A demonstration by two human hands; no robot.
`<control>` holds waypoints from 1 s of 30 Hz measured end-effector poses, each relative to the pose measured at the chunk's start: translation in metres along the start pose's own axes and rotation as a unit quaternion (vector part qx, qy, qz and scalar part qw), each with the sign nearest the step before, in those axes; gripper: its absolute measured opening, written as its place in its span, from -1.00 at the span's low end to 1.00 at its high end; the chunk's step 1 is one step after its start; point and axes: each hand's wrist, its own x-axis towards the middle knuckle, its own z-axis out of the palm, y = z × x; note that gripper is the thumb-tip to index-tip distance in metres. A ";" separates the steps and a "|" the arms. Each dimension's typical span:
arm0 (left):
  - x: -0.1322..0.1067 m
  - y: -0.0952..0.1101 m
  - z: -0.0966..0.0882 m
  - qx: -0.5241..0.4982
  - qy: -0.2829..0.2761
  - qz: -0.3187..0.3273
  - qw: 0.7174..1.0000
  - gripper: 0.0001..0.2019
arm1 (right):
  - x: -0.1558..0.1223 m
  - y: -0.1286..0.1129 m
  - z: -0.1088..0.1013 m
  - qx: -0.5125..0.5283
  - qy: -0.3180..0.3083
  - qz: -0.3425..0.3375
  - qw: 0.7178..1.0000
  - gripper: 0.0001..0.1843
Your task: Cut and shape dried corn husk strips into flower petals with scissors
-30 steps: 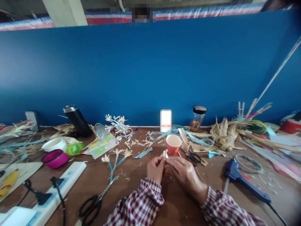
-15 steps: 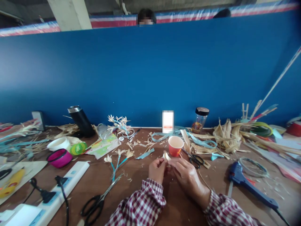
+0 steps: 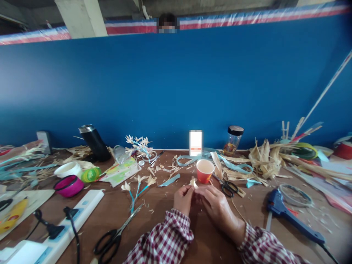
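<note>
Near the table's middle, my left hand [image 3: 183, 200] and my right hand [image 3: 217, 205] meet with their fingertips pinched together. Between them pokes up a small curled pale piece of corn husk [image 3: 194, 183], its lower part hidden by the fingers. A red paper cup [image 3: 205, 171] stands just beyond my right fingertips. Left of my hands lies a spray of husk flowers on blue-wrapped stems [image 3: 132, 196]. Large black-handled scissors [image 3: 117, 234] lie below it, blades slightly apart. Smaller black scissors [image 3: 229, 187] rest right of the cup.
A blue glue gun [image 3: 294, 214] and a wire coil [image 3: 295, 195] lie at right. Dried husks [image 3: 265, 159] and a lidded jar [image 3: 233, 141] stand behind. At left are a power strip [image 3: 75, 220], a magenta bowl [image 3: 68, 186] and a black flask [image 3: 95, 143]. A blue partition [image 3: 176, 84] closes the back.
The hands stay nearly in place, still pinching the husk piece, which has shifted only slightly. The whole view has moved a little. Behind the partition, the second head at right no longer shows.
</note>
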 end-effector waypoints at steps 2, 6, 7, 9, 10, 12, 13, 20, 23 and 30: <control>0.000 0.001 0.000 -0.007 -0.006 -0.005 1.000 -0.71 | 0.000 0.000 0.001 0.005 0.003 0.006 1.000 -0.71; -0.001 0.001 0.000 -0.035 -0.023 -0.014 0.999 -0.68 | -0.001 -0.001 0.001 0.014 0.003 0.018 1.000 -0.69; -0.002 0.002 0.000 -0.040 -0.023 -0.016 0.999 -0.68 | -0.002 0.000 0.001 0.017 0.002 0.020 1.000 -0.69; -0.003 0.004 0.001 -0.047 -0.020 -0.021 0.998 -0.68 | -0.002 0.000 0.002 0.024 0.001 0.021 0.999 -0.70; -0.003 0.005 0.001 -0.050 -0.018 -0.025 0.998 -0.68 | -0.003 0.001 0.002 0.028 0.000 0.019 0.999 -0.70; -0.005 0.007 0.002 -0.057 -0.013 -0.034 0.998 -0.70 | -0.003 0.001 0.002 0.033 -0.002 0.017 0.999 -0.70; -0.005 0.008 0.003 -0.062 -0.009 -0.040 0.997 -0.71 | -0.003 0.001 0.002 0.035 -0.002 0.016 0.999 -0.71; -0.008 0.013 0.007 -0.090 -0.032 -0.052 0.994 -0.86 | -0.002 0.001 0.002 0.039 0.047 0.039 0.997 -0.75; -0.009 0.015 0.006 -0.051 -0.026 -0.053 0.997 -0.89 | -0.002 0.001 0.002 0.051 0.040 0.031 0.997 -0.74; -0.007 0.014 0.005 -0.009 -0.006 -0.046 0.999 -0.88 | 0.000 -0.001 0.003 0.074 -0.002 0.033 0.997 -0.72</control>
